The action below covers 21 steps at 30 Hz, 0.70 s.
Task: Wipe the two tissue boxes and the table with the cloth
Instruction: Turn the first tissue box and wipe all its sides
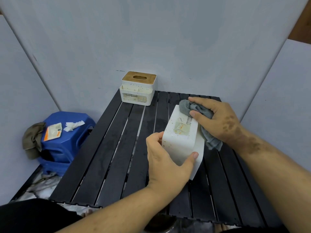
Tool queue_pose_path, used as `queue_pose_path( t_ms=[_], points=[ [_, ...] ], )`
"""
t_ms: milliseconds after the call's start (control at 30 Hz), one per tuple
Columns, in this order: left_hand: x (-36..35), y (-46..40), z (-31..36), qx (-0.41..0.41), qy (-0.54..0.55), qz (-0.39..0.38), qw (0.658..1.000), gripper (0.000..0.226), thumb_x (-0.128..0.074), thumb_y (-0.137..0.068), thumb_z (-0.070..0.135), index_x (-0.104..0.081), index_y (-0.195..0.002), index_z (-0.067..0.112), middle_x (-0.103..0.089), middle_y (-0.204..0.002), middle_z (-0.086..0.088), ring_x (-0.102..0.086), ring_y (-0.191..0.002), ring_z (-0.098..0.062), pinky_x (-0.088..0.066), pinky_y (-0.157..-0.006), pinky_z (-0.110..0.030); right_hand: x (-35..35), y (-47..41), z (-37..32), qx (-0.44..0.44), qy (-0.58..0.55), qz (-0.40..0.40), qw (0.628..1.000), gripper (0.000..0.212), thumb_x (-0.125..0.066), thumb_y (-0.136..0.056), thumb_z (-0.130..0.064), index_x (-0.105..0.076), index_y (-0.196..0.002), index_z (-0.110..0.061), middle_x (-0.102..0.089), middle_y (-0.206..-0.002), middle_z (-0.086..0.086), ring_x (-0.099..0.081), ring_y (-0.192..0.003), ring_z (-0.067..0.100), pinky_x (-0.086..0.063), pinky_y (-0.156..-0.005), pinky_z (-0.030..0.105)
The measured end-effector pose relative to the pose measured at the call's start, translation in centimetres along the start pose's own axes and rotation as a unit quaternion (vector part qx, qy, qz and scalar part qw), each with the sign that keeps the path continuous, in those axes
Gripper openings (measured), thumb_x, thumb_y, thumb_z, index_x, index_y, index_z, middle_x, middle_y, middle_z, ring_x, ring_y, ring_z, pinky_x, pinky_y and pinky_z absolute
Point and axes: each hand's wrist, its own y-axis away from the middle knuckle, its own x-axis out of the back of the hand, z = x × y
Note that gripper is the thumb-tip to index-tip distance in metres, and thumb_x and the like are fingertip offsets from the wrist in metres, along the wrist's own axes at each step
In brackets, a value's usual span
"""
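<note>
A left hand (165, 158) grips a white tissue box (182, 139) tipped on its side on a black slatted table (104, 158), while the right hand (217, 119) clutches a grey cloth (196, 109) against its far edge; a hard push could slip the box loose. A second tissue box (138, 89) stands at the far corner, grey walls (151, 39) close around, and a blue stool (67, 140) sits to the left

Both hands up over the work, forearms in from near edge.
L hand (165, 158) curled round near end of white tissue box (180, 140), thumb on right face, fingers on left, holding it tilted. R hand (217, 120) bunched round grey cloth (200, 115), pressed to box's far upper edge, thumb forward, dark smudges on back of hand & forearm.
</note>
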Motion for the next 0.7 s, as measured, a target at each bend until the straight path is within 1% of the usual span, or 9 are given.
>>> queue_pose_path(
  t_ms=[67, 133, 233, 300, 400, 467, 567, 633, 700],
  points=[
    [-0.1, -0.1, 0.0, 0.001, 0.002, 0.008, 1.0, 0.078, -0.083, -0.061, 0.056, -0.029, -0.116, 0.047, -0.045, -0.126, 0.016, -0.053, -0.121, -0.01, -0.055, -0.094, -0.037, 0.2, 0.4, -0.7, 0.014, -0.008, -0.019, 1.0, 0.038, -0.07, -0.089, -0.017, -0.066, -0.125, -0.027, -0.068, -0.117, -0.014, -0.063, -0.111, -0.001, -0.049, -0.097, 0.017],
    [0.0, -0.3, -0.1, -0.005, 0.008, 0.014, 1.0, 0.075, -0.084, -0.062, 0.054, -0.031, -0.115, 0.05, -0.045, -0.125, 0.016, -0.054, -0.119, -0.011, -0.054, -0.094, -0.036, 0.4, 1.0, -2.1, 0.038, -0.033, -0.087, 0.995, 0.037, -0.071, -0.089, -0.016, -0.068, -0.123, -0.029, -0.072, -0.111, -0.013, -0.069, -0.104, 0.007, -0.055, -0.092, 0.028],
    [0.1, -0.4, -0.1, -0.014, 0.028, 0.014, 0.999, 0.076, -0.086, -0.063, 0.053, -0.032, -0.117, 0.051, -0.046, -0.127, 0.016, -0.053, -0.121, -0.011, -0.051, -0.096, -0.028, 0.7, 1.7, -3.6, 0.093, -0.042, -0.176, 0.979, 0.038, -0.075, -0.085, -0.013, -0.07, -0.12, -0.026, -0.073, -0.108, -0.012, -0.069, -0.102, 0.007, -0.054, -0.089, 0.021],
    [0.1, -0.5, -0.3, -0.009, 0.039, 0.016, 0.999, 0.076, -0.088, -0.063, 0.05, -0.034, -0.116, 0.051, -0.049, -0.128, 0.013, -0.054, -0.122, -0.012, -0.052, -0.097, -0.03, 1.2, 1.4, -3.2, 0.08, -0.051, -0.174, 0.98, 0.039, -0.076, -0.084, -0.012, -0.07, -0.119, -0.027, -0.072, -0.111, -0.014, -0.067, -0.107, 0.003, -0.052, -0.092, 0.019],
    [0.0, -0.5, -0.4, 0.003, 0.045, 0.014, 0.999, 0.077, -0.09, -0.061, 0.048, -0.036, -0.115, 0.052, -0.05, -0.127, 0.01, -0.055, -0.121, -0.012, -0.053, -0.097, -0.036, 1.5, 0.8, -2.0, 0.02, -0.038, -0.078, 0.996, 0.037, -0.074, -0.086, -0.014, -0.069, -0.117, -0.034, -0.071, -0.108, -0.021, -0.064, -0.105, -0.006, -0.05, -0.095, 0.017],
    [-0.1, -0.5, -0.5, 0.004, 0.048, 0.017, 0.999, 0.077, -0.09, -0.061, 0.049, -0.036, -0.117, 0.053, -0.049, -0.129, 0.012, -0.055, -0.121, -0.012, -0.053, -0.097, -0.034, 0.8, 0.8, -2.1, 0.017, -0.027, -0.048, 0.998, 0.036, -0.073, -0.087, -0.014, -0.069, -0.118, -0.033, -0.07, -0.11, -0.019, -0.064, -0.105, -0.005, -0.05, -0.094, 0.015],
    [-0.1, -0.4, -0.6, -0.006, 0.05, 0.022, 0.999, 0.079, -0.09, -0.062, 0.052, -0.037, -0.121, 0.05, -0.047, -0.13, 0.013, -0.054, -0.123, -0.013, -0.052, -0.098, -0.031, 0.3, 1.3, -3.1, 0.079, -0.039, -0.123, 0.989, 0.037, -0.075, -0.085, -0.011, -0.07, -0.12, -0.024, -0.071, -0.114, -0.014, -0.065, -0.109, 0.001, -0.051, -0.094, 0.019],
    [-0.2, -0.4, -0.6, -0.009, 0.052, 0.019, 0.998, 0.078, -0.091, -0.063, 0.05, -0.038, -0.12, 0.051, -0.048, -0.13, 0.013, -0.054, -0.123, -0.013, -0.051, -0.098, -0.03, 1.0, 1.2, -2.9, 0.087, -0.065, -0.187, 0.976, 0.039, -0.077, -0.083, -0.011, -0.07, -0.119, -0.023, -0.073, -0.112, -0.01, -0.068, -0.107, 0.01, -0.053, -0.093, 0.025],
    [-0.1, -0.4, -0.4, -0.004, 0.056, 0.015, 0.998, 0.076, -0.091, -0.062, 0.048, -0.038, -0.116, 0.054, -0.05, -0.128, 0.011, -0.055, -0.121, -0.014, -0.053, -0.097, -0.034, 2.0, 0.7, -2.1, 0.048, -0.074, -0.165, 0.982, 0.039, -0.077, -0.082, -0.013, -0.071, -0.117, -0.029, -0.074, -0.11, -0.012, -0.07, -0.104, 0.013, -0.055, -0.092, 0.028]
  ],
)
